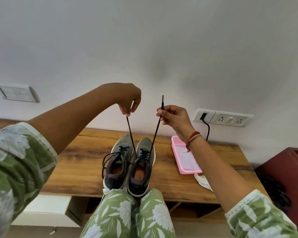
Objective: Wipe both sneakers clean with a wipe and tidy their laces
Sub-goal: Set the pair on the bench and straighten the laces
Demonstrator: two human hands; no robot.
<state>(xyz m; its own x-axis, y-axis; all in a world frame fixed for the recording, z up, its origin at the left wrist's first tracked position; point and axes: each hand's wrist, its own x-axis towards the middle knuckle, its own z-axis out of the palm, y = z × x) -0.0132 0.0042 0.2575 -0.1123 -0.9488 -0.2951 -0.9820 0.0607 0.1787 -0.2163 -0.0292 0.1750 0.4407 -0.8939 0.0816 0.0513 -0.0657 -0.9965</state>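
Sneakers: two grey pairs-mates side by side on a wooden bench (79,158), toes toward the wall, heels at the near edge by the person's knees.
Right sneaker (140,166): its two black lace ends are pulled up taut, forming a narrow V above it.
Left sneaker (117,164): lace loose, one loop hanging over its left side.
Left hand (129,100): raised above the sneakers, fingers pointing down, pinching the left lace end (130,133).
Right hand (173,118): raised beside it, thumb and forefinger pinched on the right lace end (156,131); the tip sticks up past the fingers.
Wipe (203,182): crumpled white, lying on the bench right of the sneakers, just beside a pink tray (176,152).
Tray: right of the sneakers, partly behind the right forearm.
Second white scrap (106,190): at the left sneaker's heel; cannot tell what it is.
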